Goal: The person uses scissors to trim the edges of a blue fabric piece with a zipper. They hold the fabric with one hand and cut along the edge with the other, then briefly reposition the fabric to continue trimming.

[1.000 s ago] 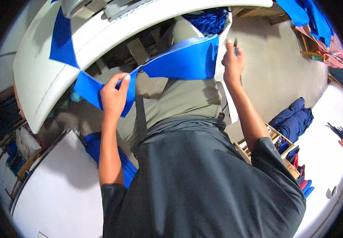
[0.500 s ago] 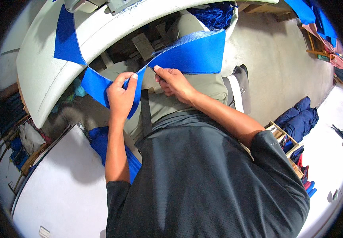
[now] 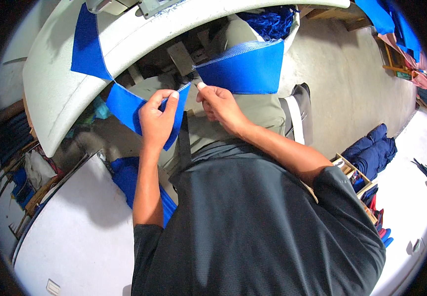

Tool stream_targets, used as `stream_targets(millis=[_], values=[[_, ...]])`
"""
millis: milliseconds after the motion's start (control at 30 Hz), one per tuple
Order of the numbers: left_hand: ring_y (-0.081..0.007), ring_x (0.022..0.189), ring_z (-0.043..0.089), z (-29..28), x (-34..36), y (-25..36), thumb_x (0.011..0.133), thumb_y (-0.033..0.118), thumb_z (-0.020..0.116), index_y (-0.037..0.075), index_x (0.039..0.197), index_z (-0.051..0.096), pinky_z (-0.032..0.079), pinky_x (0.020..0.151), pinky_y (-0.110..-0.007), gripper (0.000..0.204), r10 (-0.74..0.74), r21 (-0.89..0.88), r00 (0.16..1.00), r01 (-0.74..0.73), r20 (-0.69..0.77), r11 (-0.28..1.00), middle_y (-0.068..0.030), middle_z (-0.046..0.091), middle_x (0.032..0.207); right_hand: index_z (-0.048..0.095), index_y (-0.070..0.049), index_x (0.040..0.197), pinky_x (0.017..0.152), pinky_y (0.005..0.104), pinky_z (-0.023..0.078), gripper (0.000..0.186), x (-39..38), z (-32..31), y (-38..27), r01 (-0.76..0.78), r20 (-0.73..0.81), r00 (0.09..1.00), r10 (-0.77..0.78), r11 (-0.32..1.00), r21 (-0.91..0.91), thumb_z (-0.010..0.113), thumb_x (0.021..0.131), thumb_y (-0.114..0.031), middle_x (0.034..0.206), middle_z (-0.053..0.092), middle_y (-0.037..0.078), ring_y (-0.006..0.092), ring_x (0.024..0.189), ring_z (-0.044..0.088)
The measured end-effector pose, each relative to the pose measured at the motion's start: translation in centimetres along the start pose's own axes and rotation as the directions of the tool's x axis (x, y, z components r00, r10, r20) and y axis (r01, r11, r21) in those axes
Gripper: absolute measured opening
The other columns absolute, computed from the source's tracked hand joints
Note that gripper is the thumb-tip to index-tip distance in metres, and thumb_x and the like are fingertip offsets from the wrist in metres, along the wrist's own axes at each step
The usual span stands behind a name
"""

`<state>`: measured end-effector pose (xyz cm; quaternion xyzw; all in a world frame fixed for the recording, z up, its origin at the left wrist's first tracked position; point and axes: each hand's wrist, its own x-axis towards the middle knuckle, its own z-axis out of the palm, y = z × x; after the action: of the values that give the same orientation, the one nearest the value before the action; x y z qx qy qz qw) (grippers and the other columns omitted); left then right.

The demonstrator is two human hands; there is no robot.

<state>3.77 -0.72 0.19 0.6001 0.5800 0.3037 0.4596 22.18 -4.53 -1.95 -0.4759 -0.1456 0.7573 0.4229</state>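
Note:
Between the thumb and fingers of my left hand (image 3: 156, 116) is a blue fabric piece (image 3: 124, 108) with pale overlock stitching along its upper edge. A narrow stitched link joins it to another blue fabric panel (image 3: 87, 44) lying on the white table. My right hand (image 3: 221, 106) is closed just right of the held piece's tip, with a small dark pointed tool (image 3: 196, 85) showing at the thumb; most of it is hidden. Beyond that hand, a separate blue fabric panel (image 3: 245, 69) with a stitched curved edge lies across my right leg.
The white curved tabletop (image 3: 50, 111) carries part of a machine (image 3: 149, 7) at its far edge. A pale bag of blue scraps (image 3: 267, 22) stands beyond my knee. Dark blue bundles (image 3: 371, 150) and a wooden crate (image 3: 354, 172) are at right; blue cloth (image 3: 124, 177) hangs at left.
The right-hand fabric panel has come apart from the piece in my left hand, leaving a gap. My hands have shifted slightly right, and the held piece's tip now points up freely.

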Motion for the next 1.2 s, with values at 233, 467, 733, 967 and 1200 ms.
stream_targets(millis=[233,467,733,967,1200], values=[[-0.0039,0.073,0.052,1.7,0.4,1.3,0.101,0.021,0.06,-0.001,0.098,0.069,0.046,0.064,-0.025,0.024,-0.001,-0.021,0.998,0.002,0.058,1.0,-0.0007,0.064,0.075,0.067,-0.006,0.093,0.061,0.0226,0.041,0.013,-0.2,0.8,-0.2,0.343,-0.037,0.931,-0.364,0.902,-0.262,0.07,0.093,-0.019,0.077,0.059,-0.006,0.0022,0.071,0.049],[-0.0072,0.079,0.057,-2.8,-0.1,-1.3,0.097,0.017,0.064,-0.001,0.097,0.069,0.047,0.073,-0.025,0.019,-0.067,0.044,0.98,0.06,0.186,0.997,-0.0001,0.065,0.082,0.065,-0.013,0.081,0.049,0.0221,0.037,0.015,-2.6,-9.5,-10.0,0.311,-0.463,0.754,-0.465,0.875,-0.372,0.069,0.09,-0.024,0.067,0.058,-0.005,0.0051,0.054,0.05],[-0.0078,0.082,0.061,-2.0,2.0,-2.7,0.095,0.02,0.068,-0.001,0.099,0.07,0.049,0.076,-0.026,0.021,-0.02,0.139,1.0,0.019,0.007,0.99,-0.0028,0.07,0.086,0.064,-0.009,0.083,0.047,0.0233,0.037,0.015,-0.2,-16.1,-10.0,0.346,-0.531,0.664,-0.527,0.846,-0.407,0.073,0.088,-0.02,0.064,0.054,-0.005,0.004,0.053,0.047],[-0.0059,0.073,0.057,-0.7,2.9,-2.6,0.095,0.022,0.068,0.001,0.1,0.07,0.048,0.068,-0.026,0.022,0.039,0.11,0.999,-0.036,-0.031,0.993,-0.003,0.069,0.081,0.067,-0.004,0.092,0.047,0.0226,0.035,0.021,1.3,-17.6,-8.1,0.258,-0.479,0.536,-0.695,0.675,-0.691,0.073,0.092,-0.024,0.067,0.055,-0.005,0.0036,0.054,0.045],[-0.0036,0.066,0.052,-0.8,2.2,-1.7,0.095,0.02,0.068,0.001,0.097,0.07,0.045,0.06,-0.024,0.019,-0.023,0.084,1.0,0.024,-0.018,0.996,0.0009,0.065,0.074,0.055,-0.01,0.089,0.047,0.0228,0.026,0.028,-2.2,-9.0,-7.7,0.548,-0.466,0.601,-0.649,0.76,-0.351,0.062,0.1,-0.034,0.06,0.039,-0.007,0.0037,0.051,0.034]])
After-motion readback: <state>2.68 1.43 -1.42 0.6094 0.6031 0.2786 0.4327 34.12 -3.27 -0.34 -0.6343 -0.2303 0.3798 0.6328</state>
